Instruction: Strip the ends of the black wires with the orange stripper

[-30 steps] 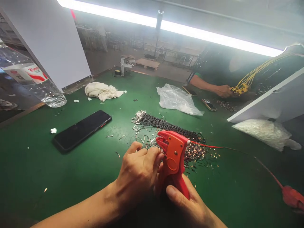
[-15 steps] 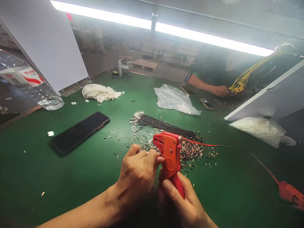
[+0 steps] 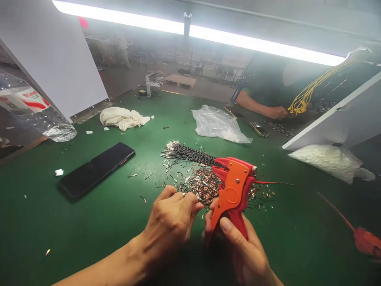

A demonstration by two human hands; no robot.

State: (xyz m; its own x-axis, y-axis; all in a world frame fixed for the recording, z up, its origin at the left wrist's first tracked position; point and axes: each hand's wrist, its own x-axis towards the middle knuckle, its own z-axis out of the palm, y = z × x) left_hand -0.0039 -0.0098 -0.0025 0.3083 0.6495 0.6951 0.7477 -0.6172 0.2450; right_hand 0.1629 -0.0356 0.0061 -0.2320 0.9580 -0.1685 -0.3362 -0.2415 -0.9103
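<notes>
My right hand [image 3: 245, 242] is wrapped round the handles of a red and orange wire stripper [image 3: 233, 190], its jaws pointing up and left. To its left, my left hand [image 3: 174, 216] is closed in a pinch; a small shiny tip shows by its fingers, but what it holds is mostly hidden. Beyond the hands lies a bundle of black wires [image 3: 193, 153] with metal terminals at the left end. A pile of short black and copper wire scraps [image 3: 205, 184] spreads just behind the left fingers and the stripper.
On the green table [image 3: 98, 230] lie a black phone [image 3: 98, 171], a cream cloth [image 3: 123, 118] and a clear plastic bag [image 3: 220, 125]. A water bottle [image 3: 35, 107] leans at left. Another filled bag [image 3: 327, 161] sits at right. Across the table, another person's hand [image 3: 278, 113] holds yellow wires [image 3: 303, 97].
The wire stripper in my right hand has moved right, away from my left hand, and tilted. My left hand stays nearly in place, still pinched. The view has shifted slightly.
</notes>
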